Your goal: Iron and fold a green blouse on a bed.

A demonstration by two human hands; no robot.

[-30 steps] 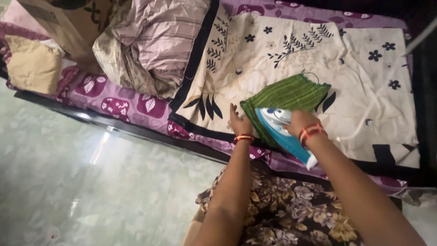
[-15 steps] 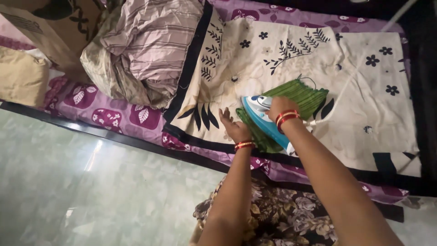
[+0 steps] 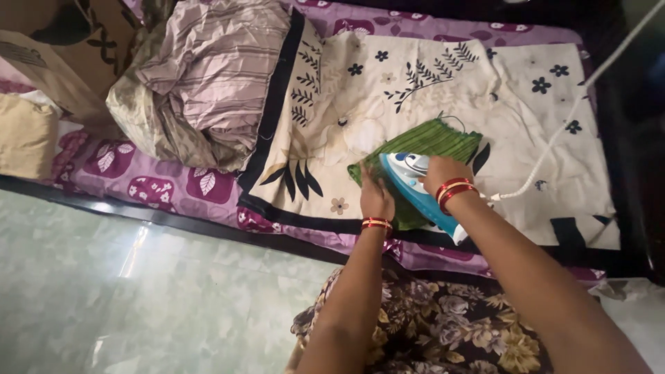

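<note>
A folded green striped cloth lies on a cream sheet with dark flower and leaf prints, spread over a bed. My right hand grips the handle of a blue and white iron that rests on the green cloth. My left hand presses flat on the cloth's left edge, beside the iron's tip. Red bangles sit on both wrists.
The iron's white cord runs up to the right across the sheet. A heap of striped pinkish cloth lies at the left on the purple patterned bedcover. A tan bundle sits far left. Pale green tiled floor below.
The iron slid up onto the green cloth, then back a little toward me. My left hand moved from the cream sheet onto the cloth's left edge.
</note>
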